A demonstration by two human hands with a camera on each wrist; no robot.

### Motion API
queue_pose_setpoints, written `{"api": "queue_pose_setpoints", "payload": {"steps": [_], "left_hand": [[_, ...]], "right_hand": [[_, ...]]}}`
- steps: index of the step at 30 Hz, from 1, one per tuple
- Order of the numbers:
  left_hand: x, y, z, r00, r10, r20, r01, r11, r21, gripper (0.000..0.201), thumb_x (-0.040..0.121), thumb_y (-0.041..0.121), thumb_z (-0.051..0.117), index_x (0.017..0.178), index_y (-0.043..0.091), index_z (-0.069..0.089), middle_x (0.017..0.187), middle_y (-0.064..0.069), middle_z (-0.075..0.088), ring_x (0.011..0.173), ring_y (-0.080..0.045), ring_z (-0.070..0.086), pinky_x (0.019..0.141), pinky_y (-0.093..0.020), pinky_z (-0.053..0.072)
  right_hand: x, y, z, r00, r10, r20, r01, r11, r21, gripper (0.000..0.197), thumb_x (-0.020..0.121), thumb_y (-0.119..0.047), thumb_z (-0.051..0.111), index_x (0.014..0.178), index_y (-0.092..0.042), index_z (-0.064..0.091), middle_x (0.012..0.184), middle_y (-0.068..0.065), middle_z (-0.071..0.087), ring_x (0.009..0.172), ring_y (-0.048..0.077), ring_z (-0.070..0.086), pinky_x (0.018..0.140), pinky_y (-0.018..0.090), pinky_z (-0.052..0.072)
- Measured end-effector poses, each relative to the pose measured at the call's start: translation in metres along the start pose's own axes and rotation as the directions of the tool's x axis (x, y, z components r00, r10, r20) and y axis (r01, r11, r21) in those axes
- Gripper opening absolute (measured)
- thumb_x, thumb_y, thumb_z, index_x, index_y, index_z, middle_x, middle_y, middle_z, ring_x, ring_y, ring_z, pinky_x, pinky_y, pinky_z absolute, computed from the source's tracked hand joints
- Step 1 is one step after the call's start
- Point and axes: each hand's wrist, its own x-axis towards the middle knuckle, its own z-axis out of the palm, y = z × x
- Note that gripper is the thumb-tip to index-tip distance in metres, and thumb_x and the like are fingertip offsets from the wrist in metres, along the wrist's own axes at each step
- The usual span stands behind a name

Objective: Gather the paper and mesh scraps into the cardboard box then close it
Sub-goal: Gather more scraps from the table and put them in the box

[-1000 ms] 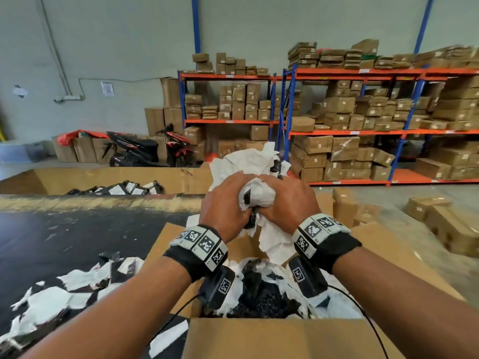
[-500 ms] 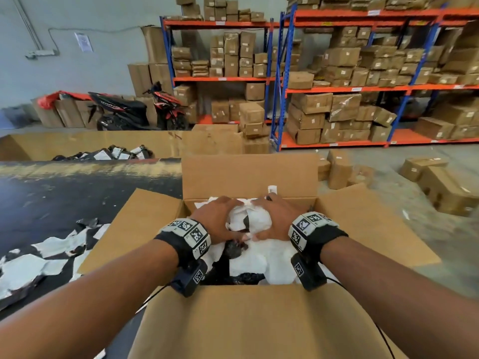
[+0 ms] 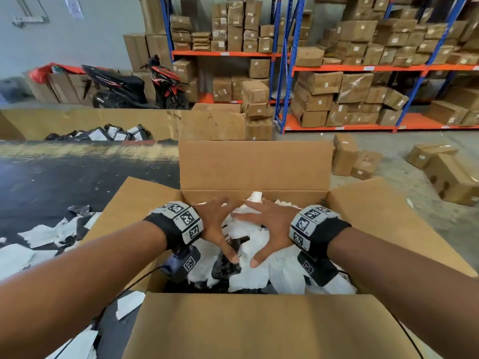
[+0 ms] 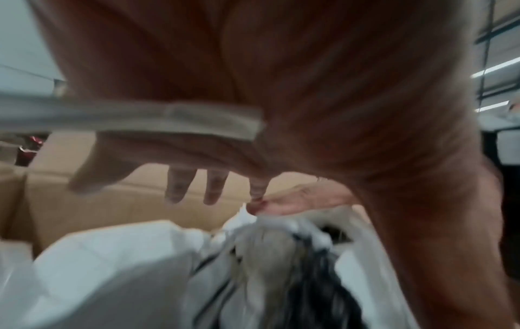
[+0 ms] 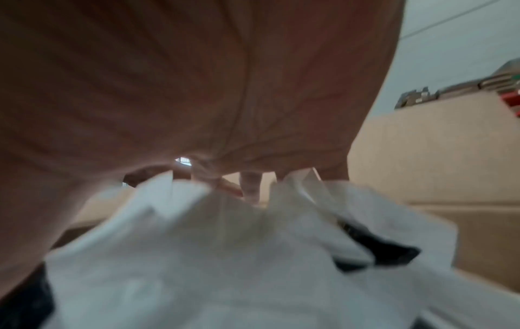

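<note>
My left hand (image 3: 216, 224) and right hand (image 3: 269, 226), fingers spread, press scraps (image 3: 248, 270) into the cardboard box (image 3: 256, 325); more paper (image 3: 39, 237) (floor, left) remains, flaps unclosed.

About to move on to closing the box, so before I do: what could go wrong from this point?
1. The paper and mesh scraps sit high in the cardboard box; once the left hand and right hand lift, the pile may spring up and block the flaps.
2. Loose scraps on the black floor left of the box could get shut out if it is closed now.
</note>
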Motion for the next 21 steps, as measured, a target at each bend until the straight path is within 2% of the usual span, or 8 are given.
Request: {"api": "queue_pose_setpoints", "payload": {"steps": [3, 6, 10, 12, 15, 17, 19, 21], "left_hand": [[0.025, -0.002, 0.027, 0.991, -0.029, 0.131, 0.029, 1.000, 0.004, 0.145, 0.061, 0.062, 0.087, 0.156, 0.037, -0.019, 0.167, -0.002, -0.015, 0.155, -0.029, -0.005, 0.121, -0.054, 0.010], [0.049, -0.015, 0.049, 0.975, -0.051, 0.216, 0.060, 0.998, -0.036, 0.140, 0.068, 0.054, 0.087, 0.157, 0.033, -0.018, 0.168, -0.004, -0.015, 0.155, -0.029, -0.009, 0.122, -0.055, 0.008], [0.068, -0.029, 0.084, 0.974, -0.030, 0.225, 0.028, 1.000, 0.011, 0.147, 0.059, 0.056, 0.091, 0.149, 0.046, -0.025, 0.167, -0.009, -0.016, 0.153, -0.036, -0.011, 0.123, -0.056, 0.008], [0.076, -0.031, 0.104, 0.976, -0.073, 0.203, 0.062, 0.996, 0.062, 0.152, 0.055, 0.061, 0.091, 0.140, 0.044, -0.034, 0.164, -0.019, -0.019, 0.152, -0.043, -0.012, 0.123, -0.057, 0.006], [0.084, -0.032, 0.107, 0.973, -0.091, 0.213, 0.074, 0.993, 0.088, 0.161, 0.040, 0.075, 0.086, 0.149, 0.042, -0.029, 0.165, -0.020, -0.009, 0.152, -0.044, -0.004, 0.122, -0.058, 0.011], [0.083, -0.033, 0.085, 0.970, -0.040, 0.238, 0.036, 0.999, 0.024, 0.155, 0.045, 0.069, 0.090, 0.154, 0.043, -0.017, 0.167, -0.012, 0.005, 0.153, -0.037, 0.010, 0.123, -0.054, 0.016], [0.077, -0.035, 0.055, 0.974, 0.014, 0.228, -0.004, 0.999, -0.045, 0.147, 0.050, 0.066, 0.091, 0.154, 0.048, -0.011, 0.168, -0.006, 0.006, 0.153, -0.033, 0.014, 0.123, -0.054, 0.016], [0.075, -0.035, 0.033, 0.986, 0.009, 0.164, -0.003, 0.999, -0.035, 0.146, 0.044, 0.076, 0.086, 0.151, 0.055, -0.011, 0.168, -0.003, -0.001, 0.154, -0.033, 0.010, 0.121, -0.059, 0.016]], "right_hand": [[0.028, 0.018, 0.033, 0.984, 0.100, 0.150, -0.092, 0.994, -0.059, 0.103, 0.079, -0.070, 0.066, 0.155, -0.050, -0.001, 0.167, 0.003, -0.012, 0.152, 0.037, -0.002, 0.121, 0.055, 0.006], [0.045, 0.060, 0.076, 0.933, 0.280, 0.224, -0.286, 0.958, -0.006, 0.100, 0.087, -0.052, 0.070, 0.159, -0.036, 0.001, 0.167, 0.016, -0.001, 0.152, 0.039, 0.007, 0.120, 0.053, 0.009], [0.050, 0.085, 0.119, 0.902, 0.370, 0.223, -0.368, 0.928, -0.052, 0.096, 0.092, -0.053, 0.061, 0.153, -0.046, -0.012, 0.167, 0.012, -0.004, 0.150, 0.046, 0.004, 0.120, 0.059, 0.006], [0.052, 0.084, 0.124, 0.900, 0.366, 0.238, -0.358, 0.930, -0.078, 0.094, 0.093, -0.055, 0.057, 0.155, -0.042, -0.013, 0.167, 0.010, -0.008, 0.149, 0.049, 0.000, 0.121, 0.058, 0.004], [0.050, 0.074, 0.096, 0.917, 0.278, 0.285, -0.279, 0.960, -0.036, 0.103, 0.086, -0.050, 0.071, 0.159, -0.031, 0.002, 0.166, 0.014, 0.007, 0.149, 0.040, 0.015, 0.120, 0.049, 0.013], [0.042, 0.065, 0.065, 0.943, 0.200, 0.267, -0.192, 0.980, -0.057, 0.116, 0.076, -0.058, 0.078, 0.159, -0.031, 0.003, 0.166, 0.006, 0.012, 0.150, 0.032, 0.019, 0.120, 0.045, 0.015], [0.027, 0.056, 0.033, 0.956, 0.182, 0.232, -0.178, 0.983, -0.038, 0.126, 0.064, -0.070, 0.079, 0.158, -0.041, 0.000, 0.167, -0.001, 0.005, 0.153, 0.030, 0.008, 0.121, 0.051, 0.010], [0.013, 0.056, 0.010, 0.964, 0.197, 0.177, -0.198, 0.980, -0.015, 0.128, 0.058, -0.080, 0.074, 0.155, -0.048, -0.003, 0.167, -0.004, -0.008, 0.153, 0.032, -0.007, 0.120, 0.058, 0.003]]}}
